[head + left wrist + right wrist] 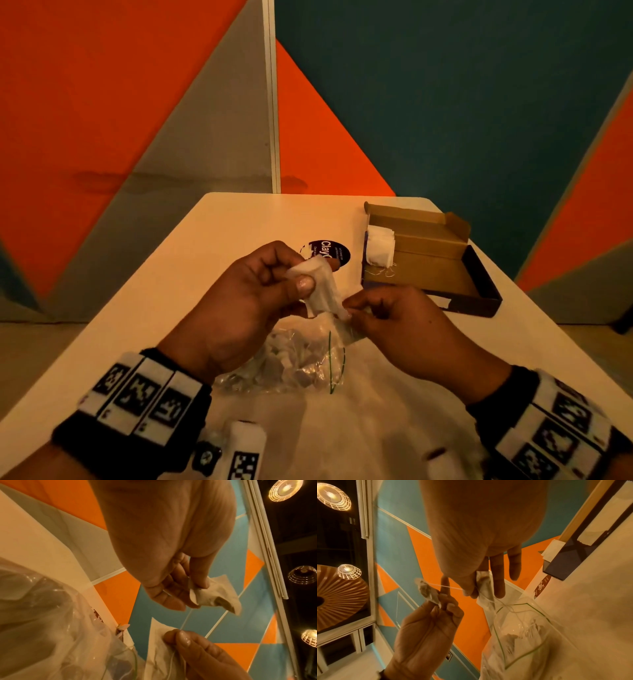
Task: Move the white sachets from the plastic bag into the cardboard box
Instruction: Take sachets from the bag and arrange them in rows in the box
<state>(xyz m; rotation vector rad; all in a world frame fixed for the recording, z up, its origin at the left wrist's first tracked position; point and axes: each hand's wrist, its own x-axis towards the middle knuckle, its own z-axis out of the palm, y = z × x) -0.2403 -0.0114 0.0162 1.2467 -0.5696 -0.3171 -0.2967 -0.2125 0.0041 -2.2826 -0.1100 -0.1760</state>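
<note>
Your left hand (253, 291) pinched a white sachet (317, 284) between thumb and fingers above the plastic bag (291, 363), which lay near you on the table (212, 240). Your right hand (394, 318) pinched a second sachet (483, 586), probably joined to the first by a thread (452, 587). More sachets (380, 245) sat in the cardboard box (431, 260), far right

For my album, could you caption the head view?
Two hands untangle white sachets above a plastic bag, cardboard box waiting.
</note>
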